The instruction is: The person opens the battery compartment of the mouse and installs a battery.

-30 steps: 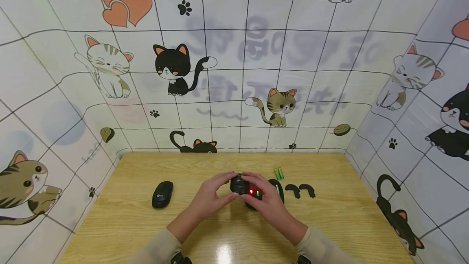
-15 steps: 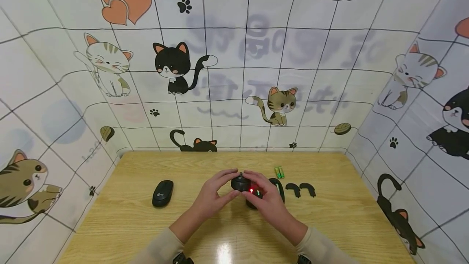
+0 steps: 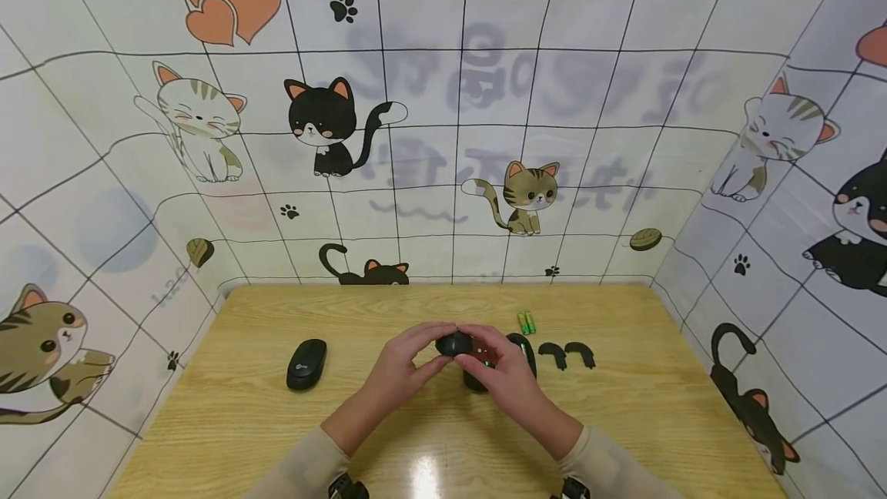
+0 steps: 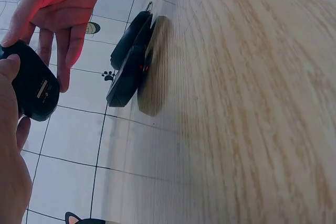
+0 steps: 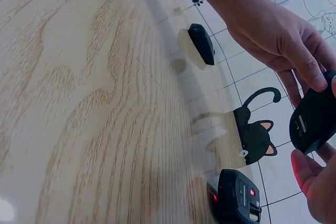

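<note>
Both hands hold a black computer mouse [image 3: 453,344] above the table, near its middle. My left hand [image 3: 407,366] pinches its left end between thumb and fingers, and my right hand [image 3: 500,366] grips the right end the same way. In the right wrist view the underside of this mouse [image 5: 311,119] shows a small pale label. Under the right hand, a second mouse [image 5: 239,198] lies bottom up with a red light glowing and a battery in its bay. Part of another black mouse [image 3: 524,353] shows behind the right hand.
A black mouse [image 3: 306,365] sits upright at the left. Two green batteries [image 3: 527,322] lie at the back right, with two curved black covers [image 3: 552,354] in front of them. A cat-printed sheet [image 3: 430,98] walls the wooden table [image 3: 229,437] at the back and sides.
The held mouse has tilted, so its logo no longer shows in the head view. The right hand now hides more of the red light. Things on the table have stayed put.
</note>
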The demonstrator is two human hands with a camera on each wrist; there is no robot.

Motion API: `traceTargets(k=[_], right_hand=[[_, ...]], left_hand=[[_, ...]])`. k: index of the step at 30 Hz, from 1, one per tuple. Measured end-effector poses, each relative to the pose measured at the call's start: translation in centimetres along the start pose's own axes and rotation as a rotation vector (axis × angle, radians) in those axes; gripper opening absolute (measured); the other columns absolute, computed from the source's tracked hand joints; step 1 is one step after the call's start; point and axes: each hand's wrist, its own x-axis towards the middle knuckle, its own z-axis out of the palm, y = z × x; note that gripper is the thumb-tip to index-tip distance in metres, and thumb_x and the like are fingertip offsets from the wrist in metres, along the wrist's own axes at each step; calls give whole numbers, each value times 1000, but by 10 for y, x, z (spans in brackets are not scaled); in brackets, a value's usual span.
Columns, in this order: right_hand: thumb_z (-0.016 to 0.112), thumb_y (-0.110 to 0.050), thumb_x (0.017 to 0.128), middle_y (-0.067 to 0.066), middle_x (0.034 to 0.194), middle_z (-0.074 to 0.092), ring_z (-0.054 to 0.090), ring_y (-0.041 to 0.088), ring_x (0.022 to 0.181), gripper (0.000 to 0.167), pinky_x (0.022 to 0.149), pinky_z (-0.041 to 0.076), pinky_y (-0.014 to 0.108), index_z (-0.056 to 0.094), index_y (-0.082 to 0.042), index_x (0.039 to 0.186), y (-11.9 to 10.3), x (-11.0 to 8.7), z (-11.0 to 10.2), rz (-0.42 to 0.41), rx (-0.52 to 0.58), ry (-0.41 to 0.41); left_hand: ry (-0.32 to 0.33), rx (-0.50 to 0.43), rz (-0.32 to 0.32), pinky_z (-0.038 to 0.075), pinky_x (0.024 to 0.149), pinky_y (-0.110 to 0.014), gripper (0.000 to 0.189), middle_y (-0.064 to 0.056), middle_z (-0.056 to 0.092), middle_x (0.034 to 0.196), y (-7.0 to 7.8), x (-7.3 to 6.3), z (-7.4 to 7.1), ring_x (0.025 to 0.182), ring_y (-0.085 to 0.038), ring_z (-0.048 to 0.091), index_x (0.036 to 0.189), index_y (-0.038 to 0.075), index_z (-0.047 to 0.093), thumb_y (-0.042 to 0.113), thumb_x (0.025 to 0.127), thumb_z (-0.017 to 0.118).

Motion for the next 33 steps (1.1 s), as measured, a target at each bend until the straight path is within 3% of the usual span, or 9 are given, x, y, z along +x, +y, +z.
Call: traceTargets(k=[11,19,25,33], right_hand=[[80,-24,105,-4,121,71,64,15,95,36,73,56,29,76,-24,140,-4,1,-3,-59,-164,25],[80,-23,105,-7,118,71,65,12,96,32,79,61,33,77,-22,137,-8,2,-1,-175,-239,45],[81,-15,104,-5,120,73,66,12,93,37,74,62,36,75,-19,140,-7,1,1,-251,-253,43],[80,-11,103,0,132,70,69,17,101,50,80,64,35,67,-19,151,-3,0,1,-232,-214,-25]], left_hand=[[28,18,-1,62,102,-39,49,-1,75,135,-1,0,1,123,-18,73,143,15,72,12,96,88],[5,-114,-63,66,86,-33,44,-8,76,131,2,-4,5,107,-19,78,142,12,72,10,100,84],[15,-207,-125,67,79,-33,42,-6,75,132,4,-5,6,100,-17,79,143,16,72,10,103,81],[21,-260,-228,67,75,-33,39,-3,74,132,6,-5,4,93,-17,79,143,20,73,16,105,80]])
